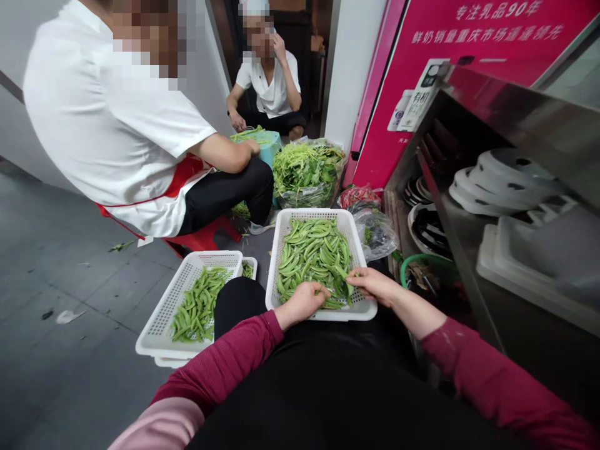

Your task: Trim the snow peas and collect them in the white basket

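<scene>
A white perforated plastic basket (323, 315) full of green pea pods (312, 250) rests on my lap. My right hand (375, 285) is at its right side, thumb and fingers pinched on one pea pod (349, 289). Close by, over the near left part of the pods, my left hand (304, 301) has its fingers curled together; what they hold, if anything, is hidden. To my left on the floor stands a second white basket (154, 331) with more pea pods (197, 306), stacked on another tray and partly covered by my knee.
A person in white (94, 112) sits on a red stool (210, 236) at left; another person (269, 87) sits behind. Ahead stand a bag of leafy greens (309, 169) and a plastic bag (377, 234). A green-rimmed bin (404, 269) and metal shelf (462, 262) flank my right arm.
</scene>
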### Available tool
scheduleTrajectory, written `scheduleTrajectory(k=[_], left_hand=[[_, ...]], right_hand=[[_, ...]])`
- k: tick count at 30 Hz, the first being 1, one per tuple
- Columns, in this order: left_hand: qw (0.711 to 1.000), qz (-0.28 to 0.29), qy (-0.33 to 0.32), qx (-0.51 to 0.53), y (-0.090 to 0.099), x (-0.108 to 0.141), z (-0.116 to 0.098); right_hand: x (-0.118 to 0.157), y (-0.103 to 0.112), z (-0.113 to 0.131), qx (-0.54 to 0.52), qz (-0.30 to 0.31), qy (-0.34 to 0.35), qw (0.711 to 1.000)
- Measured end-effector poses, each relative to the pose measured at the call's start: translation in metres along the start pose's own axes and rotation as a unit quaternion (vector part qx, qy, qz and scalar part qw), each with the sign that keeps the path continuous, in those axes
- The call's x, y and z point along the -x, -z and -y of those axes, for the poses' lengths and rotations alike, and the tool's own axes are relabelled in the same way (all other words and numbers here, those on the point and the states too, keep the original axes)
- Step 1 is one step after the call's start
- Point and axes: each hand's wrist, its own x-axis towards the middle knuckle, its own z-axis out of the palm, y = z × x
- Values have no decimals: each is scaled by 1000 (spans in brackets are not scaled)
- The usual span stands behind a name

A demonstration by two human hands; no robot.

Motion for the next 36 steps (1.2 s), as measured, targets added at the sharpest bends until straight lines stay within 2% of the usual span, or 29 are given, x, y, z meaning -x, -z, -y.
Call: scheduleTrajectory(k=[2, 4, 8, 13, 19, 22, 25, 28, 30, 31, 33, 36], left_hand=[[995, -18, -66, -66, -4, -1, -5], [985, -27, -119, -118, -7, -1, -9], [960, -30, -178, -216, -8, 3, -11], [927, -40, -230, -295, -7, 5, -6], [909, -52, -257, -323, -12, 8, -9], [921, -64, -241, -300, -12, 11, -11], [942, -75, -207, -252, -3, 9, -8], [954, -151, -147, -216, 18, 3, 0], [949, -223, -91, -202, 34, -2, 6], [946, -242, -82, -201, 39, -3, 8], [938, -236, -118, -224, 45, -3, 9], [910, -161, -219, -314, 38, 5, 2]], right_hand=[[10, -13, -3, -165, 35, -49, 985], [16, -28, -5, -241, 42, -59, 968], [19, -43, -5, -295, 18, -59, 954], [17, -43, -3, -303, 4, -41, 952], [25, -47, -1, -289, 17, -39, 956], [32, -47, 2, -271, 58, -34, 960], [40, -47, 6, -253, 120, -35, 959], [47, -45, 6, -268, 150, -45, 951], [50, -42, 5, -285, 167, -51, 943], [51, -40, 3, -291, 174, -54, 939], [51, -37, 0, -301, 181, -59, 935], [50, -35, -3, -303, 179, -60, 934]])
